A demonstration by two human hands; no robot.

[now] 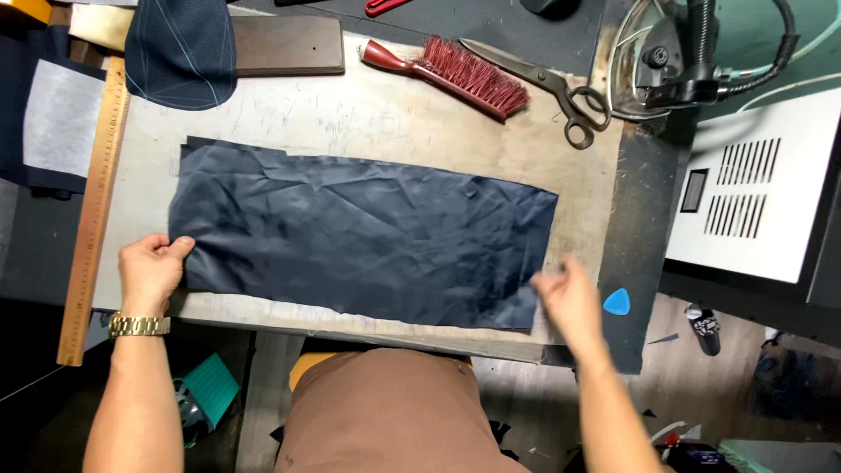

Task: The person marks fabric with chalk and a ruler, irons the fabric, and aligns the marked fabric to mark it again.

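Note:
A long piece of wrinkled dark navy fabric [359,232] lies flat across a pale work board [368,114]. My left hand [151,270], with a gold watch on its wrist, grips the fabric's lower left corner between thumb and fingers. My right hand [568,298] is blurred at the fabric's lower right corner, fingers apart, right at the edge; whether it touches the cloth is unclear.
A wooden ruler [95,210] runs along the board's left edge. A red brush [451,72], scissors [543,88] and an iron [653,57] sit at the back right. A blue tailor's chalk [617,302] lies right of my right hand. A dark cap-shaped piece [180,48] rests back left.

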